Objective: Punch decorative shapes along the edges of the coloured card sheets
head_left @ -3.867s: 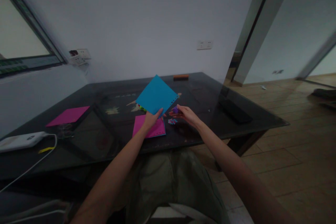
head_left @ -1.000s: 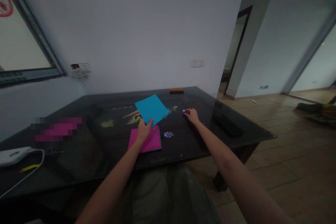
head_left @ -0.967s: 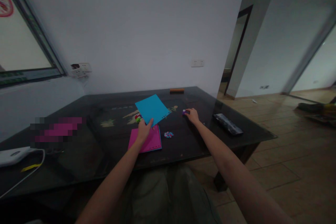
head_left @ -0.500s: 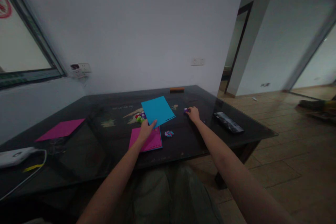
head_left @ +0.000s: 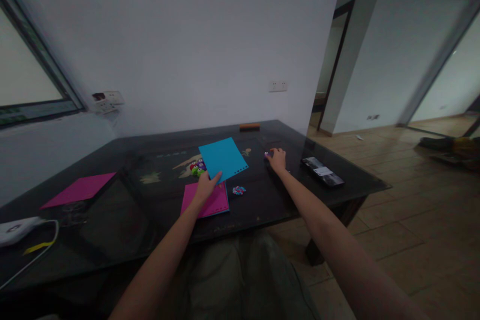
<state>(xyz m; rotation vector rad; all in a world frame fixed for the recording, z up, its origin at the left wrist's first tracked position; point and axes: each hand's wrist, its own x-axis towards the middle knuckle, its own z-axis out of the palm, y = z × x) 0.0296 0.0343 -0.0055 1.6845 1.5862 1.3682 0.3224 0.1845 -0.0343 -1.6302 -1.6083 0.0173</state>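
Note:
My left hand grips the lower edge of a blue sheet with a row of small holes, thumb on top. Partly under that sheet sits a cluster of red, green and purple ball-shaped toys with eyes. A pink sheet, also punched along one edge, lies beneath my left wrist, with a blue edge showing under it. On the right, a small purple toy with eyes rests on the table at the fingertips of my right hand, whose fingers are parted. Beside the pink sheet is a little pile of pink, blue and white bits.
The dark table stands against a wall. On its right lies a black patterned case; at the back, a brown bar. Leftward are another pink sheet, a white device with a cable, and a yellow strip.
My right fingers have loosened from the purple toy and spread a little. My left hand keeps the blue sheet in about the same place. The whole view has shifted slightly.

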